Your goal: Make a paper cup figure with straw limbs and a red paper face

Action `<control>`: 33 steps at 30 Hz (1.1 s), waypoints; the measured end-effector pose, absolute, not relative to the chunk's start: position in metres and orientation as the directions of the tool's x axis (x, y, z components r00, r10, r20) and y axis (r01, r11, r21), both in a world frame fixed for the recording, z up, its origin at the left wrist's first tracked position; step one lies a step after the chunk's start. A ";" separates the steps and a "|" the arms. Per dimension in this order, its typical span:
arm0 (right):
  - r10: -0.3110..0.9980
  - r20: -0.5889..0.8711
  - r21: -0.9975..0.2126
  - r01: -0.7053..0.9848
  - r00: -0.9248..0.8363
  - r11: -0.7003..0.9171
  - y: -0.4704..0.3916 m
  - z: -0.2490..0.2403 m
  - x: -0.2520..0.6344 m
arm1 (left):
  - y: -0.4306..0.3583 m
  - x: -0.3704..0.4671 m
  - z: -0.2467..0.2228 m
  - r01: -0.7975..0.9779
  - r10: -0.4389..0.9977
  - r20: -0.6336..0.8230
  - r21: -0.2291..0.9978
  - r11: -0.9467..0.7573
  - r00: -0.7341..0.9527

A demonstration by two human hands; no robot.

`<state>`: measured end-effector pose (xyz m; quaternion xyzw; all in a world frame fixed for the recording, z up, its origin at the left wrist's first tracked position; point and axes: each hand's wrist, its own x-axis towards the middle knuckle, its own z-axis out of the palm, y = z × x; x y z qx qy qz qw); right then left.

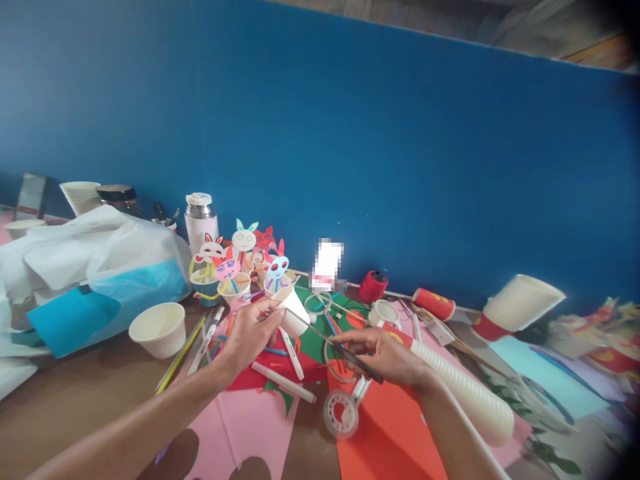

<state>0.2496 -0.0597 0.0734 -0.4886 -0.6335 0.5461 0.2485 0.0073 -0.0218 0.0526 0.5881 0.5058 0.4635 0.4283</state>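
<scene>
Near the middle of the table my left hand [254, 328] is closed on a white paper cup [296, 302], which tilts to one side. My right hand [383, 355] grips a slim tool [364, 367] with a dark handle and a long thin metal blade; I cannot make out its exact kind. The blade's tip reaches the cup's side, close to my left fingertips. Behind the cup stand several paper cups topped with cut-out animal faces, among them a light blue one [278, 268] and a pink one [227, 268]. White markers [284, 382] lie below the cup.
A roll of clear tape [341, 413] rests on orange paper [390, 433]. Stacked paper cups [465, 390] lie by my right forearm. At left are a white bowl [159, 330] and a plastic bag [100, 247]. A flask [201, 223] stands before the blue partition [400, 147].
</scene>
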 end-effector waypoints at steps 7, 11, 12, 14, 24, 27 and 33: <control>0.891 -0.210 -0.942 0.328 -0.402 -0.074 -0.061 0.072 0.249 | -0.022 0.007 0.052 0.193 0.991 0.117 0.973 -0.126 0.059; 0.874 -0.234 -0.949 0.293 -0.426 -0.112 -0.060 0.071 0.248 | -0.020 0.007 0.048 0.199 0.991 0.116 0.972 -0.127 0.063; 0.868 -0.233 -0.952 0.283 -0.438 -0.113 -0.059 0.071 0.248 | -0.020 0.007 0.046 0.196 0.991 0.120 0.972 -0.130 0.062; 0.859 -0.230 -0.956 0.273 -0.458 -0.110 -0.058 0.069 0.248 | -0.019 0.006 0.045 0.191 0.990 0.132 0.971 -0.141 0.058; 0.858 -0.232 -0.943 0.324 -0.459 -0.081 -0.057 0.062 0.248 | -0.022 0.006 0.048 0.274 0.945 0.318 0.905 -0.326 0.073; 0.886 -0.194 -0.901 0.433 -0.420 0.008 -0.061 0.063 0.245 | -0.021 0.006 0.046 0.296 0.917 0.389 0.869 -0.397 0.088; 0.915 0.067 -0.563 0.742 -0.399 0.364 -0.079 0.080 0.234 | -0.019 0.006 0.043 0.393 0.885 0.448 0.797 -0.458 0.124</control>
